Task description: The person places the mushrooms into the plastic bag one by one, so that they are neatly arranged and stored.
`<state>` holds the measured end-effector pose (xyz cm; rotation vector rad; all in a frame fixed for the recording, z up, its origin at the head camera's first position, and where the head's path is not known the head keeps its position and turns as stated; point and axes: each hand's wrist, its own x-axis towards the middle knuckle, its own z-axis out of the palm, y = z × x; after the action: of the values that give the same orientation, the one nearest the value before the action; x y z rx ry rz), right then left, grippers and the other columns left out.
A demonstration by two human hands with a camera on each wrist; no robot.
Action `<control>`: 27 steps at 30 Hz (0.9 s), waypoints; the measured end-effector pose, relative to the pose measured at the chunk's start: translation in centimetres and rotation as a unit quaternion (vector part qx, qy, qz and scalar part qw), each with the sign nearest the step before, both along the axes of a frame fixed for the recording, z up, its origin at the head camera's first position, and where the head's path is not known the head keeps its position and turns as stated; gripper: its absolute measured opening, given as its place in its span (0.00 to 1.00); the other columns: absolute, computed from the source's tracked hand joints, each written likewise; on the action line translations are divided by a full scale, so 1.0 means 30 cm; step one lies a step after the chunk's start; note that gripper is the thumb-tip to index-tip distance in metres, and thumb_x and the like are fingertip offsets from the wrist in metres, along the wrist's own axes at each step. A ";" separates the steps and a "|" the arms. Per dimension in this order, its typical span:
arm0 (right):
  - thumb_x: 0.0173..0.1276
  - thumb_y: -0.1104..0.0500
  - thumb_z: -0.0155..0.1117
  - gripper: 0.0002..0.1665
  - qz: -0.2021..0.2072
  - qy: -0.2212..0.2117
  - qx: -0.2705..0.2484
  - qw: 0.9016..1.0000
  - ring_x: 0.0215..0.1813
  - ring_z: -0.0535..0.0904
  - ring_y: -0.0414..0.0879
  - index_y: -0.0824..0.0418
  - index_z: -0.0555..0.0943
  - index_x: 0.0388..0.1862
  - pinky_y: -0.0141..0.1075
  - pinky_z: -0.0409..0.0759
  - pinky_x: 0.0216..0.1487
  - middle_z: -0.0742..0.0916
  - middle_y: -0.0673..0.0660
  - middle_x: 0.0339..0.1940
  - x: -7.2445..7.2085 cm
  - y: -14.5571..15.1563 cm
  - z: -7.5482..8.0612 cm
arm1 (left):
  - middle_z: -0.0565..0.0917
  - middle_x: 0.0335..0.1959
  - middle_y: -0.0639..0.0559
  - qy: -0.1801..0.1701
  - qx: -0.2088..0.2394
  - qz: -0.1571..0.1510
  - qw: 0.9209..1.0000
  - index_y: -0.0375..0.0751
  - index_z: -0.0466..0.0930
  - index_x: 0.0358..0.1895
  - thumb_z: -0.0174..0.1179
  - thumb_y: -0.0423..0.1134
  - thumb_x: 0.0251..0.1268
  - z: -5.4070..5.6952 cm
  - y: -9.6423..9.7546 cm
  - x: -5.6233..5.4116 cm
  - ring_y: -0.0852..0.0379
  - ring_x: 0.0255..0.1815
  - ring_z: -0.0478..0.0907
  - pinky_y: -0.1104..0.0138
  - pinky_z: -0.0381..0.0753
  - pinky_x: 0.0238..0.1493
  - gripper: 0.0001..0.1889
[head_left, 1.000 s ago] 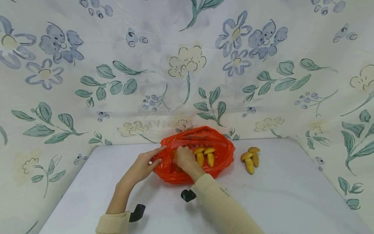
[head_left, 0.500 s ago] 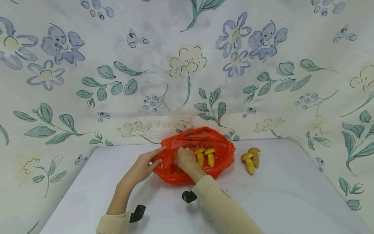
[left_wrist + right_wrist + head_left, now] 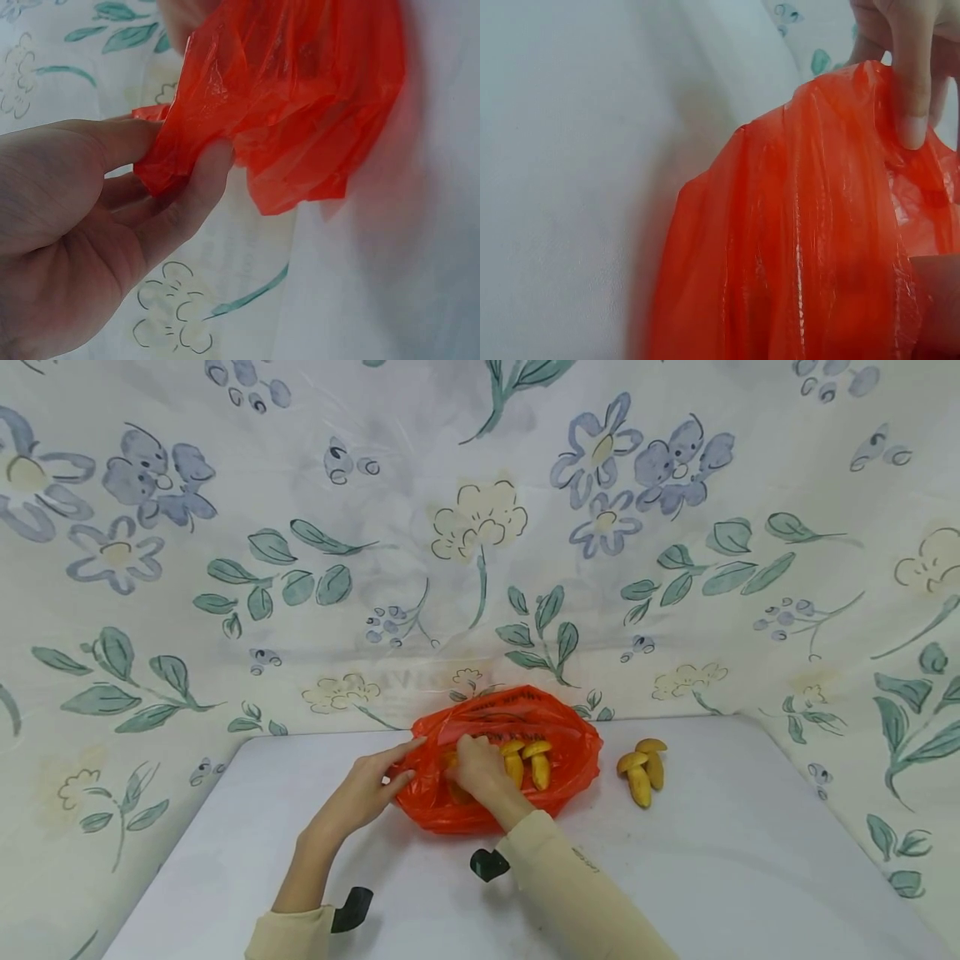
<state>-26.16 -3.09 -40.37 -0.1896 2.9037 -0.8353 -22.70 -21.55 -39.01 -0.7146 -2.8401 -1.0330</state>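
A red plastic bag (image 3: pixel 570 768) lies with its mouth spread wide on the table, dark print on its back inner wall. At its left rim my left hand (image 3: pixel 367 785) pinches the plastic between thumb and fingers; the left wrist view shows the bag's edge (image 3: pixel 169 154) in that grip. My right hand (image 3: pixel 483 772) reaches down inside the bag, fingers curled at a yellow mushroom (image 3: pixel 453 762) seen partly beside them. Its fingertips are mostly hidden. Two more yellow mushrooms (image 3: pixel 537 764) lie side by side to the right of that hand, inside the bag.
Two yellow mushrooms (image 3: pixel 637 777) lie on the white table (image 3: pixel 720 852) to the right of the bag, one overlapping the other. A floral cloth (image 3: pixel 480 602) hangs behind the table and at its sides. Black camera mounts stick out at both wrists.
My right hand has shifted very slightly right within the bag, covering a bit more of the nearest mushroom. The left hand keeps its hold on the rim.
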 end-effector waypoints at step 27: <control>0.59 0.44 0.73 0.34 0.002 0.040 0.018 0.999 0.39 0.78 0.50 0.57 0.78 0.61 0.44 0.83 0.43 0.87 0.55 0.42 0.037 0.092 0.055 | 0.81 0.59 0.42 0.003 -0.004 -0.004 1.000 0.46 0.69 0.71 0.60 0.31 0.68 -0.009 -0.008 -0.002 0.56 0.42 0.81 0.75 0.83 0.39 0.28</control>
<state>-25.04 -0.33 -38.72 -0.2298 2.9884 -0.7929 -22.77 -21.78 -39.30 -0.7302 -2.8398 -1.0200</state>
